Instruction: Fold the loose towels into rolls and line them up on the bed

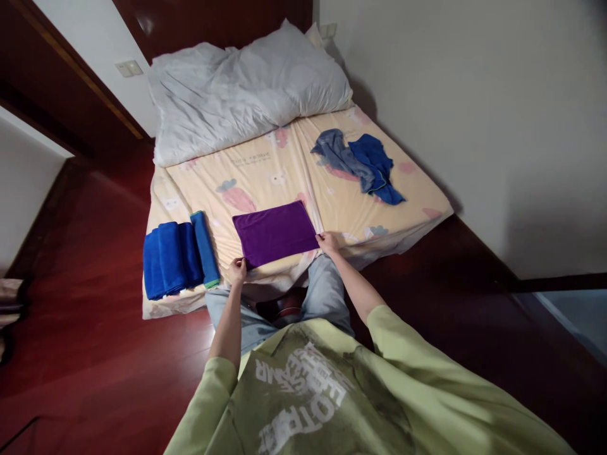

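A purple towel lies flat as a rectangle on the bed near its front edge. My left hand pinches the towel's near left corner. At the near right corner, my right hand grips the edge between thumb and fingers. Left of the purple towel rests a rolled or narrowly folded blue towel with a green edge. Beside that sit several folded blue towels, close together at the bed's left front corner.
Crumpled grey-blue cloth and blue cloth lie at the bed's right side. A large white quilt or pillow spans the head of the bed. The patterned sheet shows between them. A wall stands to the right.
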The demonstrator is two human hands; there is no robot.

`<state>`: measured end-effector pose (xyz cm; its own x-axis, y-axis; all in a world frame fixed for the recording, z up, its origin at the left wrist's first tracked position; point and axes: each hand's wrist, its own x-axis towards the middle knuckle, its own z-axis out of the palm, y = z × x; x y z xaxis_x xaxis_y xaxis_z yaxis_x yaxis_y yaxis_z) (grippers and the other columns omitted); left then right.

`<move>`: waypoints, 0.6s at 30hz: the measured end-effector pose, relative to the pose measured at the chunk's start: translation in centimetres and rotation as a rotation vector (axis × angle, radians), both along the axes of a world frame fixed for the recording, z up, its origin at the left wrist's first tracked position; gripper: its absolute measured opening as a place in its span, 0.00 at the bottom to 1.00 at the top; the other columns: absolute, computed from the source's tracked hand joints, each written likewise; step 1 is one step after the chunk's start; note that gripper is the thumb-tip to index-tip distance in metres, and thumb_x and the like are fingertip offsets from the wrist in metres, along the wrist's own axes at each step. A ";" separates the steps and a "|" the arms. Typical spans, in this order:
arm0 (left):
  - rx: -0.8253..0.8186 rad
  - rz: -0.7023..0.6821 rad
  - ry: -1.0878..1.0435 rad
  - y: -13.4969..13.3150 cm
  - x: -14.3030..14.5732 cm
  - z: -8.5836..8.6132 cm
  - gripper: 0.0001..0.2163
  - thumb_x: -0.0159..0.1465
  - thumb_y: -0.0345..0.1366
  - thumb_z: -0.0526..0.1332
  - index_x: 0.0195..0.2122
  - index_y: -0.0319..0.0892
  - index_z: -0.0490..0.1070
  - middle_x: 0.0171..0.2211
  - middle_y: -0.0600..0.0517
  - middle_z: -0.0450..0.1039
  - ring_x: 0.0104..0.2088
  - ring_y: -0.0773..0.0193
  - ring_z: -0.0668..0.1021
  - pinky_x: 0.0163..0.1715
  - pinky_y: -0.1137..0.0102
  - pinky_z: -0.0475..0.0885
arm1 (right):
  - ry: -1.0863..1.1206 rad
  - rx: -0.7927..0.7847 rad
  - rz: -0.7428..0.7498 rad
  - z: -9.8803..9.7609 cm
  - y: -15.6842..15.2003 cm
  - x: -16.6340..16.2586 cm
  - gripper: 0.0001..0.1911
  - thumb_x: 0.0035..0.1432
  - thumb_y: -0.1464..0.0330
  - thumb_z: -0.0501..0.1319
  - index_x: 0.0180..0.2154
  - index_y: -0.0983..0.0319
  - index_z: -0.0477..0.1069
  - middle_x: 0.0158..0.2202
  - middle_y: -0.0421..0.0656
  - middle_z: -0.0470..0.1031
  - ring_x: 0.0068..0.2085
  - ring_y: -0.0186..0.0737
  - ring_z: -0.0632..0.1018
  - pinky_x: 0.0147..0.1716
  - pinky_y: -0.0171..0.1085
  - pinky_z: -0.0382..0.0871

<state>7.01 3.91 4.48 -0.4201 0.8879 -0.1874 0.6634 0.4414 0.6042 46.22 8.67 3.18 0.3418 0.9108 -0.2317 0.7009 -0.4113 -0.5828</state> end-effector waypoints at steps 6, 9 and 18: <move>-0.004 0.025 0.067 -0.3 1.5 0.6 0.10 0.71 0.39 0.58 0.45 0.39 0.76 0.40 0.42 0.82 0.42 0.52 0.82 0.41 0.64 0.72 | -0.011 -0.012 -0.017 0.5 -0.5 -0.6 0.14 0.69 0.60 0.62 0.47 0.60 0.82 0.47 0.49 0.85 0.46 0.47 0.83 0.45 0.37 0.72; -0.026 0.034 0.113 -0.3 2.1 0.9 0.10 0.72 0.38 0.58 0.47 0.40 0.76 0.44 0.40 0.83 0.45 0.51 0.83 0.44 0.64 0.72 | -0.062 -0.023 -0.021 0.6 -0.6 -0.9 0.15 0.70 0.59 0.61 0.49 0.60 0.81 0.48 0.49 0.85 0.48 0.45 0.83 0.46 0.36 0.71; -0.068 0.022 0.179 -0.3 2.4 1.1 0.11 0.73 0.38 0.56 0.50 0.41 0.75 0.47 0.40 0.82 0.48 0.50 0.83 0.44 0.63 0.73 | -0.125 -0.083 -0.003 0.9 -0.7 -1.4 0.17 0.72 0.58 0.58 0.52 0.59 0.79 0.49 0.51 0.83 0.50 0.47 0.82 0.49 0.38 0.71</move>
